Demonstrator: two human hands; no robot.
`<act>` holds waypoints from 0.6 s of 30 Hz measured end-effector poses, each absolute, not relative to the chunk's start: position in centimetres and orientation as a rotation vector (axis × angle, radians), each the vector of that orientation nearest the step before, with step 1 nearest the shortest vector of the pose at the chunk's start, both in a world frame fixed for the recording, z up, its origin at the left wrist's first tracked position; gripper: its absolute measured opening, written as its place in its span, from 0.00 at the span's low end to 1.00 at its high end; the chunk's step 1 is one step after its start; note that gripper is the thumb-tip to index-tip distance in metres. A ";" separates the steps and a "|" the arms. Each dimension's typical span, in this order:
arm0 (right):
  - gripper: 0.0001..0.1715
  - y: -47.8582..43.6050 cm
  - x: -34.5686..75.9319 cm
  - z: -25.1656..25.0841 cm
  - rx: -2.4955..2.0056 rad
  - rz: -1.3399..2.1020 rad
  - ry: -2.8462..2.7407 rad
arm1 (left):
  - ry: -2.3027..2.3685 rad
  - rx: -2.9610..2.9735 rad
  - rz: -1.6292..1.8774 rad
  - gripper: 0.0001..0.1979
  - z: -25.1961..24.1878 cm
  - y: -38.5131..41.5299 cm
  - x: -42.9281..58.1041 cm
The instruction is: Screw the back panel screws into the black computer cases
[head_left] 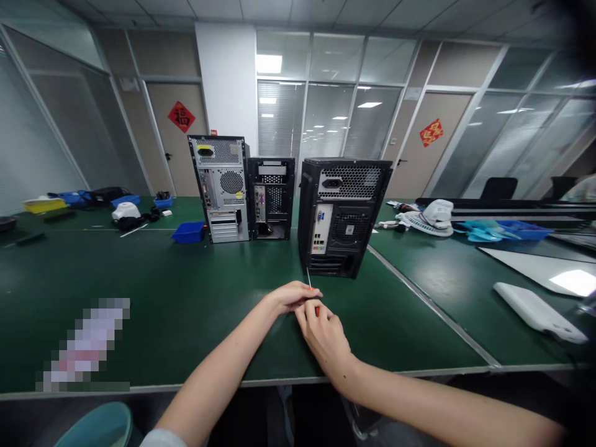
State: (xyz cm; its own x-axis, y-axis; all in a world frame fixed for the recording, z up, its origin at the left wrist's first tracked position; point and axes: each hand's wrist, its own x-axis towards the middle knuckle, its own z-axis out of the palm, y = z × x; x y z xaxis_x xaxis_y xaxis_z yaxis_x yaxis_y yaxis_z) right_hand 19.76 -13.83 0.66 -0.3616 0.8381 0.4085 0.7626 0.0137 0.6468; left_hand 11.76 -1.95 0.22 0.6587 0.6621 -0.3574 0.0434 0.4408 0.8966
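Observation:
Both hands are on a screwdriver (309, 279) with a thin metal shaft and an orange-red handle. Fingers of my left hand (294, 296) are closed around the upper part of the handle, below the shaft. Just below, my right hand (325, 329) is wrapped round the rest of the handle, which shows only in part between the fingers. The shaft points up at the lower left corner of a black computer case (350, 226), standing upright with its rear panel facing me. Whether the tip touches a screw there is too small to tell.
Behind to the left stand a silver-backed computer case (230, 198) and a smaller black case (274, 198). A blue tray (189, 232) lies beside them. On the right are a white fan (435, 218) and a white oblong device (537, 310). A teal bin (100, 427) sits below the table edge.

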 end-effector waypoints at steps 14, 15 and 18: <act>0.16 -12.8 19.4 0.8 1.668 1.246 2.195 | 0.847 1.105 0.442 0.13 0.8 -2.3 11.8; 0.15 -12.8 19.5 0.8 1.667 1.273 2.198 | 0.850 1.114 0.441 0.13 0.9 -2.3 11.8; 0.14 -12.5 19.8 0.6 1.670 1.322 2.222 | 0.854 1.137 0.442 0.14 1.1 -2.4 11.8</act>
State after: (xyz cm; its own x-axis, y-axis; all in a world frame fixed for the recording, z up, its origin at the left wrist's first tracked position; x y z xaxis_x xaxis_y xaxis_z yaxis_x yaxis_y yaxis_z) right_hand 19.76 -12.53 0.60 -0.4098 0.8097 0.4201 0.7555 0.0432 0.6538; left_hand 11.80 -2.38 1.05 0.6171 0.6978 -0.3635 0.1066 0.3836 0.9173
